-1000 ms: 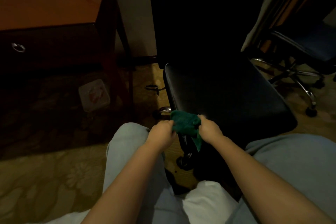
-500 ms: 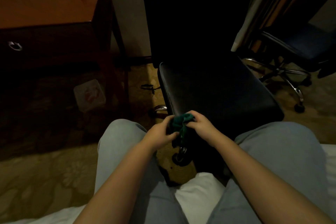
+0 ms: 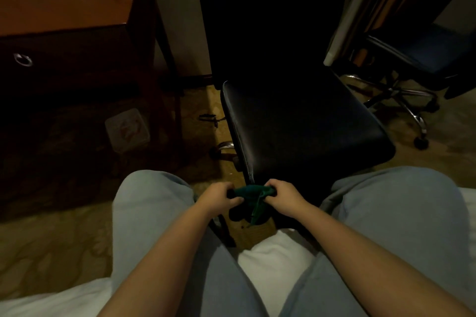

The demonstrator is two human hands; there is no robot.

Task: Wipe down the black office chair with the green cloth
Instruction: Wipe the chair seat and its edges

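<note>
Green cloth point(image 3: 251, 195) is bunched and held between both hands, just in front of the near edge of the seat of the black office chair point(image 3: 304, 131); its left end is gripped by the curled fingers of the left hand point(image 3: 219, 197) and its right end by the right hand point(image 3: 283, 194), likewise clenched round it; a corner of the fabric is left hanging below the fists. Whether the cloth is touching the seat edge cannot be told in the dim light. The hands are flanked by knees clad in pale trousers point(image 3: 154, 213); white bedding point(image 3: 273, 257) is seen between the thighs; a patterned carpet point(image 3: 46, 239) is spread beneath. To the left a wooden tabletop point(image 3: 64, 0) is seen, with a ring pull point(image 3: 23, 60) on the drawer front below it; a pale packet point(image 3: 127, 127) is lying on the carpet under it; at far right a second wheeled chair point(image 3: 425, 56) is parked, well apart.
</note>
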